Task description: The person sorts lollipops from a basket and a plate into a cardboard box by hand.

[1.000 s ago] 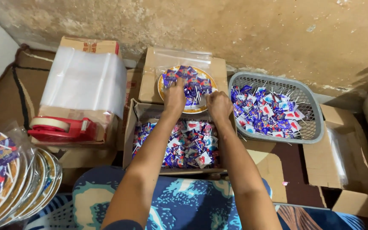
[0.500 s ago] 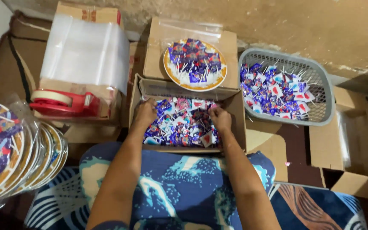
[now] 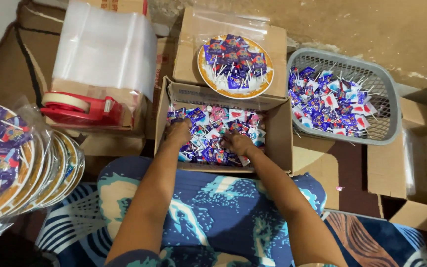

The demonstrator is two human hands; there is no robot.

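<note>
Both the left hand [image 3: 179,132] and right hand [image 3: 236,143] lay spread among blue-and-pink wrapped lollipops [image 3: 217,129] filling the box [image 3: 282,143], clamped on nothing visible, with more heaped on the plate [image 3: 208,79] and in the basket [image 3: 389,106].

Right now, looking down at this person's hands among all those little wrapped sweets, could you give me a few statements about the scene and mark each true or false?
1. Both hands are down in the cardboard box of wrapped lollipops. True: the left hand and the right hand both rest on the pile.
2. The plate behind the box is bare. False: it is covered with wrapped lollipops.
3. The grey basket sits to the person's right. True.
4. The red tape dispenser lies inside the basket. False: it stands far to the left, in front of a stack of clear plastic bags.
5. The basket holds wrapped lollipops. True.
</note>
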